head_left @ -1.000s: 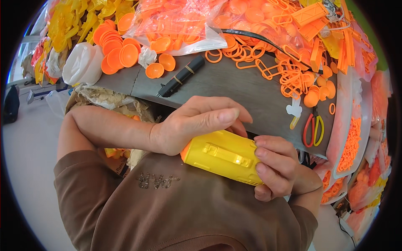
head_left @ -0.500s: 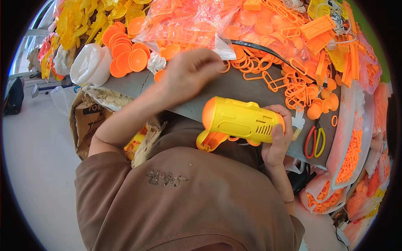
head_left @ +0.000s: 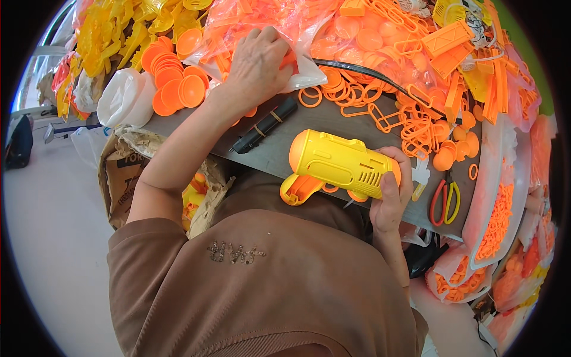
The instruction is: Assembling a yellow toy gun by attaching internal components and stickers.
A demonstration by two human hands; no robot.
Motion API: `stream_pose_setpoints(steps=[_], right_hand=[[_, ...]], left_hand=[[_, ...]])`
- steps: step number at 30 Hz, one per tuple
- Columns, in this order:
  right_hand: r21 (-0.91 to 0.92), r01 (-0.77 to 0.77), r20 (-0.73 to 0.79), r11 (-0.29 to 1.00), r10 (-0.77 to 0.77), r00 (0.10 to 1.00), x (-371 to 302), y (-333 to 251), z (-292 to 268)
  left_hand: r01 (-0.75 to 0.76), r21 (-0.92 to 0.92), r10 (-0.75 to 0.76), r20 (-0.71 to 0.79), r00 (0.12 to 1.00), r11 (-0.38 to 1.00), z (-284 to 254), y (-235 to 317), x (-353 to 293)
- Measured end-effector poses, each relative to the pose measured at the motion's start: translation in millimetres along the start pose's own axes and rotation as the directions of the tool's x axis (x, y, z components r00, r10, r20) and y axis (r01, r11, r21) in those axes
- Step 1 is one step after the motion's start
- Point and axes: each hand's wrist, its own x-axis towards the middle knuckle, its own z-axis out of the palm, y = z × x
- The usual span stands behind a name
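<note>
My right hand (head_left: pixel 389 199) is wrapped round the right end of a yellow toy gun body (head_left: pixel 339 162) with an orange rounded front and an orange-lined handle pointing down. It is held over my lap at the table's near edge. Farther off, my left hand (head_left: pixel 259 64) reaches to an open clear plastic bag (head_left: pixel 306 74) of orange parts. Its fingers are curled down among the bag and parts, and what they grip, if anything, is hidden. Below that hand a black pen-shaped tool (head_left: pixel 264 126) with tan bands lies on the grey table (head_left: pixel 276 156).
Orange discs (head_left: pixel 191 90) and a white bag (head_left: pixel 126 98) sit at left. Orange rings and loops (head_left: pixel 386 116) cover the table's right half, near red-and-yellow-handled cutters (head_left: pixel 446 199). A paper sack (head_left: pixel 128 178) stands beside my left arm; a bin of small orange pieces (head_left: pixel 498 223) is at far right.
My left hand has moved away from me and slightly left, from above the table onto the plastic bag. This uncovers the black tool. My right hand and the toy gun body have barely shifted.
</note>
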Motion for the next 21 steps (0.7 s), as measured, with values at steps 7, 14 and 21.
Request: stream_pose_setpoints(steps=[7, 14, 21], right_hand=[[0.029, -0.016, -0.032, 0.999, 0.017, 0.999, 2.8, -4.3, 1.6], [0.013, -0.001, 0.005, 1.000, 0.001, 1.000, 14.5, -8.2, -2.1], [-0.060, -0.032, 0.039, 0.998, 0.034, 0.999, 18.1, -19.2, 1.0]], left_hand=[[0.196, -0.319, -0.184, 0.069, 0.981, 0.927, -33.0, -0.6, -13.6], [0.479, -0.805, -0.381, 0.345, 0.858, 0.351, -54.8, 12.2, -21.7], [0.610, -0.736, -0.275, 0.546, 0.791, 0.293, -83.2, 19.1, -25.7]])
